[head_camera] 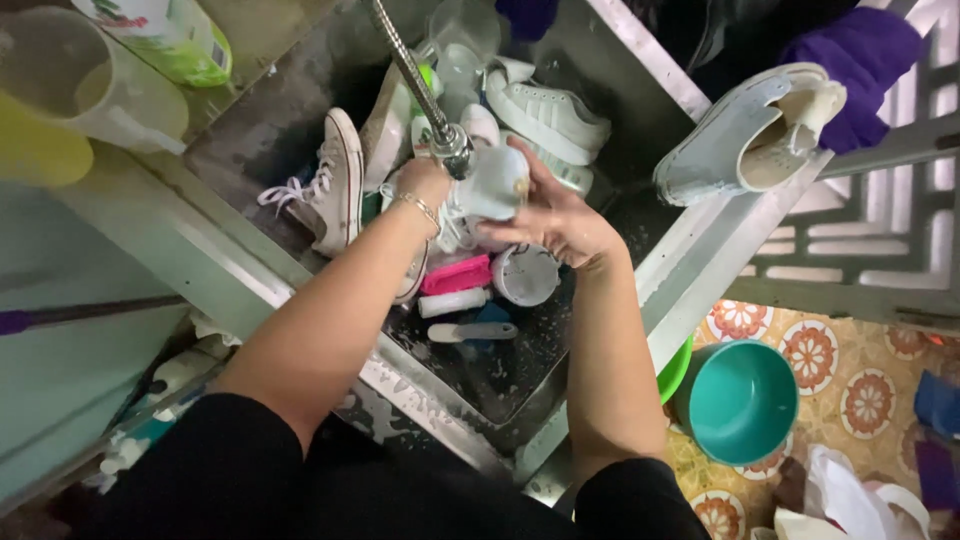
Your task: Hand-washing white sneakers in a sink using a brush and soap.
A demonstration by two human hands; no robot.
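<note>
Metal sink, viewed from above. A canvas high-top sneaker with white laces leans against the left wall; a white low sneaker lies at the back. On the wet floor of the sink: a pink scrub brush, a white brush with a blue part beneath, and a small white cup. 1 pale slip-on shoe rests on the right rim. A teal plastic basin stands on the patterned tile floor. Clear measuring jug at upper left.
</note>
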